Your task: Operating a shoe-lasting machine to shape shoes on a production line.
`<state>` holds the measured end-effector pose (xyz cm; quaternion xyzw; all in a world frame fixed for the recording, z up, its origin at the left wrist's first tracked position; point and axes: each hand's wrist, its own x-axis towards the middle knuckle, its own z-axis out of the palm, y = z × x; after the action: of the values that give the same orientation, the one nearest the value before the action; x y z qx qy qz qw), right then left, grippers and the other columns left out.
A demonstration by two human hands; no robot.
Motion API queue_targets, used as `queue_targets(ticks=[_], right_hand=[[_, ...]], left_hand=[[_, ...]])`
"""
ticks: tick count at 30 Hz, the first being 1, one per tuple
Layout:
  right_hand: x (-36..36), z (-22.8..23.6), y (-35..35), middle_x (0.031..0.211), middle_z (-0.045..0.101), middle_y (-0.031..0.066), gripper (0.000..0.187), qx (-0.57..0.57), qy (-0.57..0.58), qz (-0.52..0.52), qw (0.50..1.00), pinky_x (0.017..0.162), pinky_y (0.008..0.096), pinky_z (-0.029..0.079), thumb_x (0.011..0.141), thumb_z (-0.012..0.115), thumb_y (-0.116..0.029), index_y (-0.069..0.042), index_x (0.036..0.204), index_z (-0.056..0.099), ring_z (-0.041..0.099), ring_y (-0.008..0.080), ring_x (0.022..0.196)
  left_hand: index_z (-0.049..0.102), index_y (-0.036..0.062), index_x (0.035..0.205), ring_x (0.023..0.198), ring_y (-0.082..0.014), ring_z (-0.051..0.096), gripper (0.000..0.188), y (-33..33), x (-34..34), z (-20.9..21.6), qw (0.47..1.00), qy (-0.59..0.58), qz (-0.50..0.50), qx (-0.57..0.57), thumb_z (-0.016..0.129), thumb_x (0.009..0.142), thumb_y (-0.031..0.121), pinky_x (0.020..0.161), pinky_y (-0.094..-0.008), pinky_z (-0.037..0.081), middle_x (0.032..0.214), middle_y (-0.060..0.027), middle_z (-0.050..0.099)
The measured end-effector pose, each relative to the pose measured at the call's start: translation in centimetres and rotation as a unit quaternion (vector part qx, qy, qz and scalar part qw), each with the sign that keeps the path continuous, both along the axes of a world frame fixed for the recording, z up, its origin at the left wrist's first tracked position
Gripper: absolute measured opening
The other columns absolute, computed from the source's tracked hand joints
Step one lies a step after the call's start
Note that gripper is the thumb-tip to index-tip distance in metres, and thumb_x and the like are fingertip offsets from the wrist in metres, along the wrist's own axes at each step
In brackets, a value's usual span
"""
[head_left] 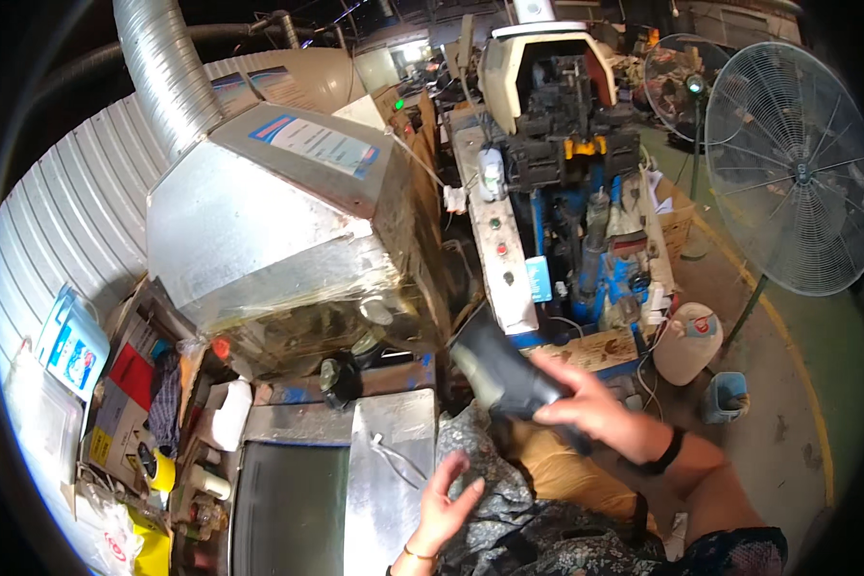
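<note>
Beside the flat panel (379,518), the left hand (440,516) is spread; the right hand (600,413) pinches a smooth, dark boot-like piece (502,369).

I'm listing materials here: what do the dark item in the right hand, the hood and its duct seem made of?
Dark item: perhaps leather or a synthetic; its smooth sheen leaves it open.
Hood: likely sheet metal, silvery, with flat panels and bright glare.
Duct: probably thin metal, shiny, with ribbed walls.
</note>
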<state>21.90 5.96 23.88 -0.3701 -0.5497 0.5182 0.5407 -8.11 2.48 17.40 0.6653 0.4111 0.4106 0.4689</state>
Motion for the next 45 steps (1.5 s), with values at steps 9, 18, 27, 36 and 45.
queue_targets(ticks=[9, 18, 27, 36, 45], right_hand=[[21.1, 9.5, 14.9, 0.143, 0.044, 0.032, 0.076, 0.088, -0.537, -0.491, 0.68, 0.101, 0.0432, 0.046, 0.063, 0.075, -0.023, -0.032, 0.137, 0.058, 0.057, 0.0425, 0.117], [22.8, 11.5, 20.4, 0.141, 0.048, 0.0149, 0.082, -0.092, -0.638, -0.345, 0.682, 0.1, 0.0466, 0.046, 0.065, 0.075, -0.03, -0.035, 0.143, 0.05, 0.053, 0.041, 0.121], [21.0, 8.0, 19.9, 0.158, 0.025, 0.0165, 0.081, -0.091, -0.694, -0.352, 0.622, 0.101, 0.0467, 0.044, 0.081, 0.065, -0.051, -0.039, 0.153, 0.03, 0.044, 0.0414, 0.127], [21.6, 9.8, 22.6, 0.156, 0.03, 0.0157, 0.077, -0.103, -0.653, -0.369, 0.653, 0.104, 0.0474, 0.043, 0.08, 0.067, -0.046, -0.039, 0.15, 0.035, 0.044, 0.0426, 0.128], [23.7, 11.3, 28.2, 0.145, 0.041, 0.013, 0.077, -0.11, -0.625, -0.393, 0.666, 0.101, 0.046, 0.045, 0.077, 0.067, -0.047, -0.035, 0.148, 0.041, 0.046, 0.039, 0.127]], left_hand=[[0.065, 0.0014, 0.116, 0.118, -0.0362, 0.057, 0.039, -4.7, 0.1, -9.2, 0.877, 0.399, -0.067, 0.261, 0.066, 0.084, 0.024, 0.103, -0.0451, 0.044, 0.118, -0.0165, 0.066], [0.068, 0.0022, 0.107, 0.114, -0.0352, 0.059, 0.031, -3.8, 1.5, -8.5, 0.903, 0.358, -0.04, 0.233, 0.064, 0.084, 0.023, 0.1, -0.0457, 0.045, 0.117, -0.0158, 0.066], [0.067, 0.0024, 0.107, 0.115, -0.0379, 0.057, 0.03, -3.8, 2.2, -8.6, 0.91, 0.36, -0.036, 0.201, 0.064, 0.085, 0.022, 0.101, -0.0469, 0.044, 0.115, -0.0172, 0.065], [0.067, 0.0011, 0.11, 0.118, -0.038, 0.055, 0.034, -3.5, 2.2, -8.6, 0.903, 0.384, -0.056, 0.186, 0.062, 0.086, 0.025, 0.101, -0.0477, 0.043, 0.118, -0.0189, 0.064], [0.066, 0.003, 0.113, 0.118, -0.0368, 0.055, 0.038, -3.3, 2.6, -8.6, 0.904, 0.394, -0.054, 0.157, 0.064, 0.084, 0.028, 0.1, -0.0473, 0.042, 0.12, -0.0181, 0.063]])
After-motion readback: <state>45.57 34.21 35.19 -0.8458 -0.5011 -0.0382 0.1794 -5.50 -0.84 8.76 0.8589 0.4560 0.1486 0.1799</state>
